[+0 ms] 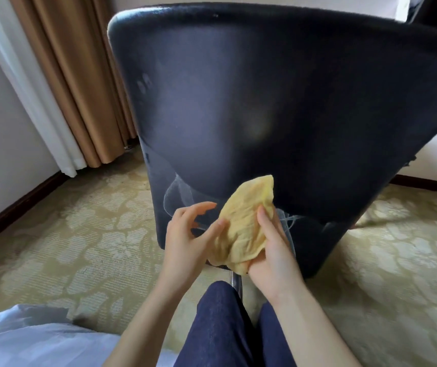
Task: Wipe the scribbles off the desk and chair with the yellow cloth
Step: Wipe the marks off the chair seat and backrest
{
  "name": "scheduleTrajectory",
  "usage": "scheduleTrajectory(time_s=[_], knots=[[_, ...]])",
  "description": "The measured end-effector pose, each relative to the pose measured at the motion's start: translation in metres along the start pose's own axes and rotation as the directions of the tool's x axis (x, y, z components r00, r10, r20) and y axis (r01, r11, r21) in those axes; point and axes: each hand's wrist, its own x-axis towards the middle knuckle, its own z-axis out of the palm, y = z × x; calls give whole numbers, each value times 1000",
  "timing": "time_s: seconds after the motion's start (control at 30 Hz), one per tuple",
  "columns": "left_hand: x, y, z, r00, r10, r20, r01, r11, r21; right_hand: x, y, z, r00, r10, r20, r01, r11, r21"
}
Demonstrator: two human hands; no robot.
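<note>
The black chair (278,88) fills the middle of the head view, its backrest turned toward me. White scribbles (177,197) curl across the lower part of the backrest, left and right of my hands. The yellow cloth (244,223) is bunched up in front of that lower edge. My right hand (273,250) grips the cloth from the right, thumb across its front. My left hand (185,237) pinches the cloth's left edge with its thumb, the other fingers curled loosely above. The desk is out of view.
Beige patterned carpet (93,229) lies all round the chair. Brown and white curtains (61,83) hang at the left wall. A white bedsheet (21,337) shows at the bottom left. My legs in dark jeans (220,327) are below the hands, by the chair's chrome post (236,282).
</note>
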Motion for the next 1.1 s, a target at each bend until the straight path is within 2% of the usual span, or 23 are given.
scheduleTrajectory(time_s=[0.1, 0.17, 0.23, 0.3, 0.33, 0.37, 0.43, 0.5, 0.53, 0.57, 0.63, 0.73, 0.87, 0.97, 1.03, 1.1], knots=[[7, -1, -21, 999, -37, -3, 37, 999, 13, 4, -19, 17, 980, -197, -26, 193, 975, -114], [12, -1, -36, 998, -57, -8, 57, 998, -4, 8, -34, 33, 933, -360, 14, 354, 908, -224], [18, -2, -48, 997, -77, -16, 77, 997, -13, 12, -47, 53, 832, -546, 98, 534, 743, -403], [24, -3, -60, 996, -80, -24, 80, 997, -9, 22, -54, 78, 688, -690, 226, 674, 491, -552], [27, -4, -64, 996, -82, -25, 82, 997, -11, 29, -55, 90, 593, -745, 306, 732, 339, -591], [30, -6, -67, 996, -90, -27, 90, 996, -20, 38, -55, 102, 467, -788, 401, 774, 145, -616], [34, -10, -72, 993, -118, -23, 116, 992, -50, 59, -54, 122, 144, -773, 618, 760, -314, -570], [38, -15, -75, 990, -134, -36, 131, 989, -73, 82, -51, 142, -158, -602, 782, 582, -697, -420], [41, -18, -77, 989, -139, -47, 135, 988, -78, 94, -50, 152, -267, -477, 837, 449, -830, -330], [46, -23, -79, 988, -146, -55, 141, 987, -82, 106, -46, 164, -330, -350, 877, 328, -913, -241], [51, -32, -82, 985, -162, -59, 158, 985, -71, 128, -32, 179, -357, -174, 918, 186, -976, -113], [59, -47, -86, 980, -182, -79, 179, 983, -40, 161, -3, 188, -295, -62, 954, 110, -993, -30], [67, -63, -91, 966, -216, -142, 210, 976, -56, 193, 31, 168, -50, 91, 995, 31, -995, 92], [76, -68, -94, 954, -226, -197, 218, 974, -59, 206, 48, 148, 86, 229, 970, 65, -972, 224], [82, -67, -95, 964, -144, -224, 155, 987, 32, 211, 53, 135, 148, 311, 939, 89, -950, 300], [89, -62, -95, 979, -1, -202, 37, 984, 172, 215, 54, 120, 198, 389, 900, 105, -921, 375]])
